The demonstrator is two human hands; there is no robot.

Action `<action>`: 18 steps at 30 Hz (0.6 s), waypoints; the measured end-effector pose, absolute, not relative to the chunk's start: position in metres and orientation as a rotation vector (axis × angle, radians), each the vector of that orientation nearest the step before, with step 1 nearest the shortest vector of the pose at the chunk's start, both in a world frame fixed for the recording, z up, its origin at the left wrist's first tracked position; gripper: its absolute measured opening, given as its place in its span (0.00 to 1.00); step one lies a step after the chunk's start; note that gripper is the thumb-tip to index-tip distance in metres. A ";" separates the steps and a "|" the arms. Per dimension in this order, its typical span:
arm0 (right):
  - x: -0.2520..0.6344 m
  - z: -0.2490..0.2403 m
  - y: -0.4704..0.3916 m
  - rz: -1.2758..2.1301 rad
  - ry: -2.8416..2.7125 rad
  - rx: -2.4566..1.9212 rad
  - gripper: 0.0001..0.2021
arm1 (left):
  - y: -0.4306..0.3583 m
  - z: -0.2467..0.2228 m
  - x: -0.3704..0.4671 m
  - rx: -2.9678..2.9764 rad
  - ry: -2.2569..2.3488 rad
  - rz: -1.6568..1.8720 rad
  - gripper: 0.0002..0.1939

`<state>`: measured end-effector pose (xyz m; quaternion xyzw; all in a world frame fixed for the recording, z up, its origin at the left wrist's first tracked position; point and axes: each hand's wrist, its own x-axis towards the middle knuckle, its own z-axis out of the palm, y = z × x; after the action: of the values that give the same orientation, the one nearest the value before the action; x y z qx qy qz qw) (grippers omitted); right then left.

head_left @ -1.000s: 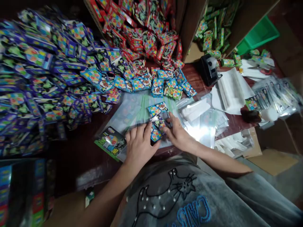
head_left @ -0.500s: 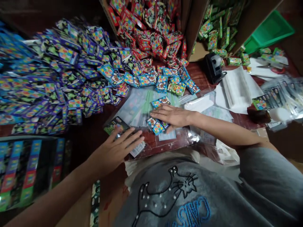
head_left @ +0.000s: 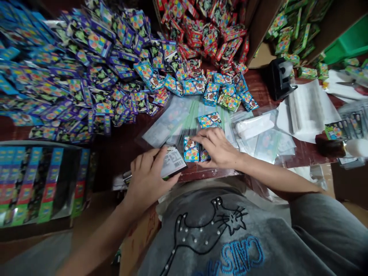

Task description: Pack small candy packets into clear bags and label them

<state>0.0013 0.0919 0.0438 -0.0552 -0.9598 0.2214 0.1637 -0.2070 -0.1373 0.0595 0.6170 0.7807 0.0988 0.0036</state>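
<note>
My left hand (head_left: 148,176) is closed around a flat printed card package (head_left: 173,160), its barcode side facing up. Just to the right, my right hand (head_left: 220,149) bends its fingers over small candy-style boxes on the table. Its fingertips press a blue box (head_left: 191,150), and a purple box (head_left: 204,155) shows partly under the palm. Another blue box (head_left: 208,119) lies behind my right knuckles. Clear plastic bags with green strips (head_left: 188,115) spread beneath and behind these boxes.
Purple boxes (head_left: 97,76) heap up at left, and red boxes (head_left: 209,34) spill from a carton at the back. A black tape dispenser (head_left: 278,78) stands at back right. A brown bottle with a white cap (head_left: 356,147) lies far right. A display tray (head_left: 43,184) sits at lower left.
My left hand has gone from spread fingers over the package to gripping it, and the barcode side now shows. My right hand has curled its fingers on the boxes, which now sit straighter.
</note>
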 end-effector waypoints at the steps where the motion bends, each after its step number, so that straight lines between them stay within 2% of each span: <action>1: 0.002 0.044 0.088 0.659 -2.745 -0.120 0.38 | -0.135 0.060 -0.206 1.955 2.457 0.326 0.41; 8: -0.001 0.031 0.085 0.835 -2.814 0.095 0.38 | -0.127 0.056 -0.210 2.175 2.188 0.389 0.39; 13: 0.011 0.021 0.105 0.774 -2.872 0.043 0.51 | -0.127 0.028 -0.218 1.985 2.184 0.334 0.44; 18: 0.023 0.022 0.113 0.783 -2.956 -0.005 0.43 | -0.127 0.015 -0.217 1.947 2.156 0.380 0.44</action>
<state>0.0229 0.1129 0.0218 -0.0017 -0.9658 0.2558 0.0418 -0.2168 -0.1265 0.0147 0.6609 0.7317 0.1289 0.1059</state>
